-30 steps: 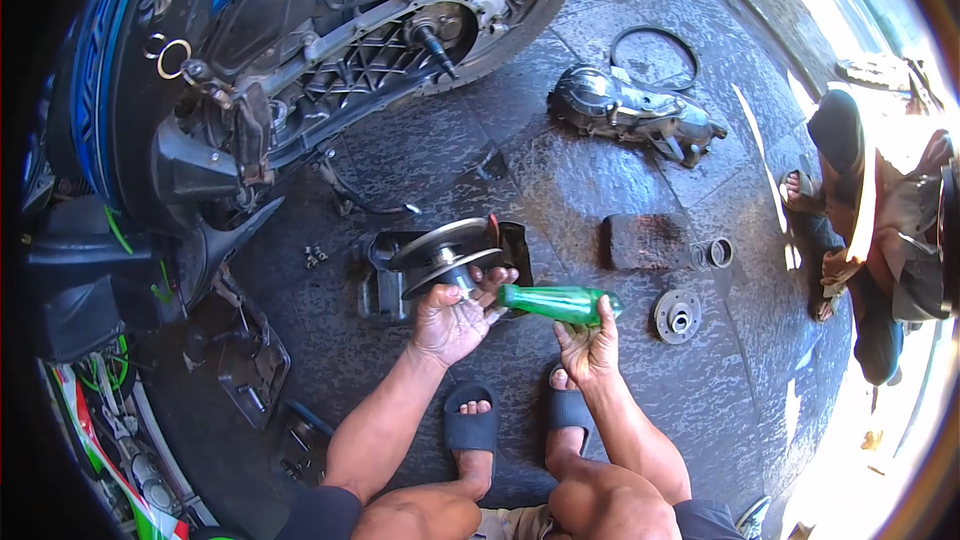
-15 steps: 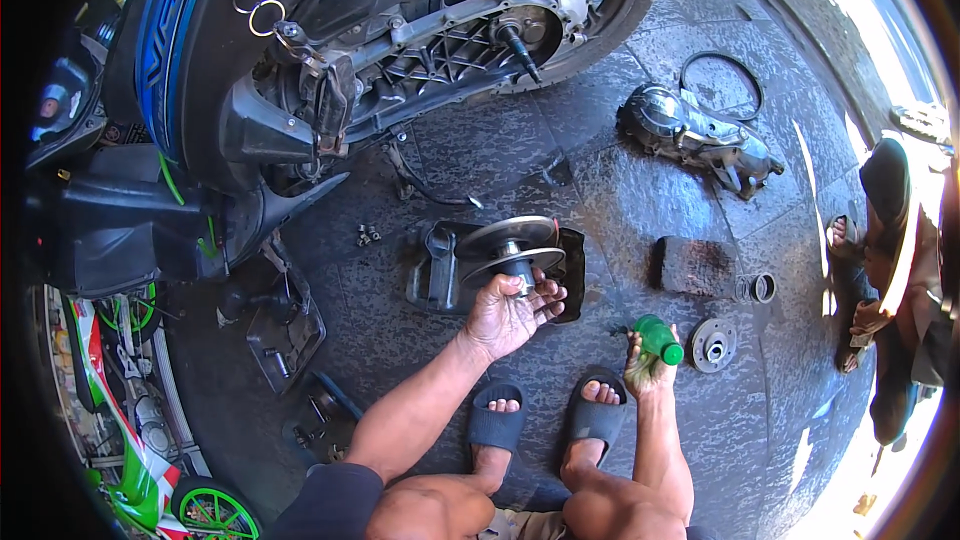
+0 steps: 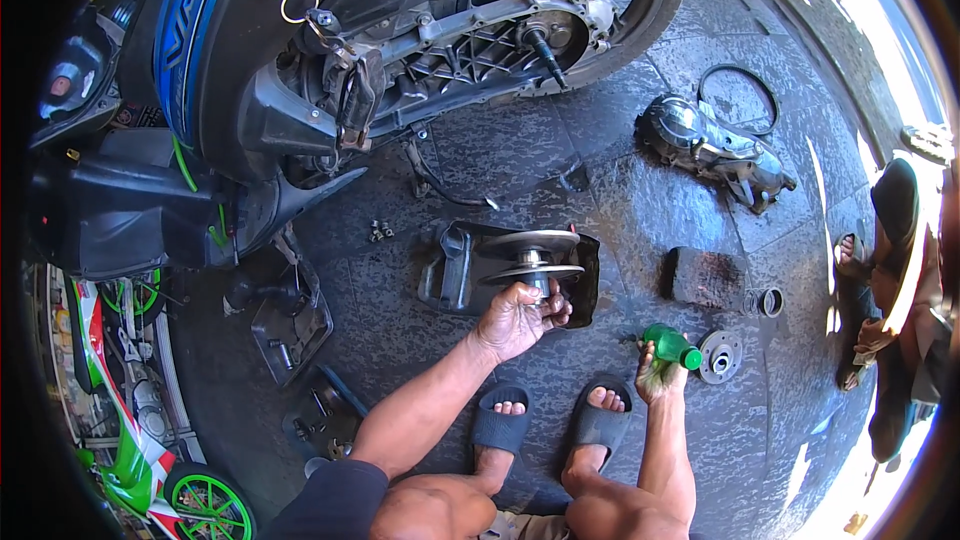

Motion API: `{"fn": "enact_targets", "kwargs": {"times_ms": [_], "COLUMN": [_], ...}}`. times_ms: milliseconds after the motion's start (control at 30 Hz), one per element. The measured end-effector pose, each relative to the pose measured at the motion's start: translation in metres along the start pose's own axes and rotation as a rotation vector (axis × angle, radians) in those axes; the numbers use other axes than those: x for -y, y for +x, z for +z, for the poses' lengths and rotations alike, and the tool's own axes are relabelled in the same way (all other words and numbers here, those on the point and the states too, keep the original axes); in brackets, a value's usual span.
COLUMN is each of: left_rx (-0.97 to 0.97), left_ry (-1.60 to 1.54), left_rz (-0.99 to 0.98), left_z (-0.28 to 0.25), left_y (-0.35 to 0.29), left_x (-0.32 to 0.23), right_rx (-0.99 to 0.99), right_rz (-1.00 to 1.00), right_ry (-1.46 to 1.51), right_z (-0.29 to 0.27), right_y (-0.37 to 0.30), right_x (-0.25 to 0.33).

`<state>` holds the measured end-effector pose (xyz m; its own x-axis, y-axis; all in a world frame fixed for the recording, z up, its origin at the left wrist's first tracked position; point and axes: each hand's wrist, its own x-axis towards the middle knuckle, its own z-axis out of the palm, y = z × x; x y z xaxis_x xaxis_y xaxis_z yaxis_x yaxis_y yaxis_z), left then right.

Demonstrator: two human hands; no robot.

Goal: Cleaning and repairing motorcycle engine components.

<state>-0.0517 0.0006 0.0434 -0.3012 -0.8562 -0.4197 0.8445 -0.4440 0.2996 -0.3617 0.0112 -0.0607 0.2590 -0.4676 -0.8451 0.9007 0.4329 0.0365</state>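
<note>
In front of me, my left hand (image 3: 515, 328) grips a metal scooter drive pulley (image 3: 528, 244) by its hub. The pulley's two round plates are stacked one above the other, tilted nearly edge-on, over a black tray-like part (image 3: 447, 275) on the floor. To the right, my right hand (image 3: 658, 382) is closed round a green plastic bottle (image 3: 665, 344). The bottle lies tipped, its green cap toward the right. Beyond it rests a round metal disc (image 3: 720, 357) with a central hole, on the floor.
A partly dismantled scooter (image 3: 400, 60) fills the far left. An engine cover (image 3: 715, 145), a drive belt (image 3: 738, 100), a dark block (image 3: 705, 277) and a spring (image 3: 768, 301) lie to the right. Another person (image 3: 890, 310) sits at the right edge. Several small nuts (image 3: 381, 231) lie left.
The view has shifted, so the surroundings sit slightly farther right and mostly lower. The bottle has tipped a little more to the right. Both hands keep their holds.
</note>
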Motion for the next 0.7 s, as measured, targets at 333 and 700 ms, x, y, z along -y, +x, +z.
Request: {"fn": "enact_targets", "kwargs": {"times_ms": [333, 700], "left_rx": [-0.088, -0.372], "left_ry": [0.112, 0.393], "left_rz": [0.046, 0.166], "left_z": [-0.001, 0.021], "left_y": [-0.004, -0.009], "left_x": [0.004, 0.011], "right_rx": [0.09, 0.518], "right_rz": [-0.258, -0.864], "right_ry": [0.053, -0.401], "right_z": [0.041, 0.116], "right_y": [-0.037, -0.105], "right_x": [-0.015, -0.037]}}
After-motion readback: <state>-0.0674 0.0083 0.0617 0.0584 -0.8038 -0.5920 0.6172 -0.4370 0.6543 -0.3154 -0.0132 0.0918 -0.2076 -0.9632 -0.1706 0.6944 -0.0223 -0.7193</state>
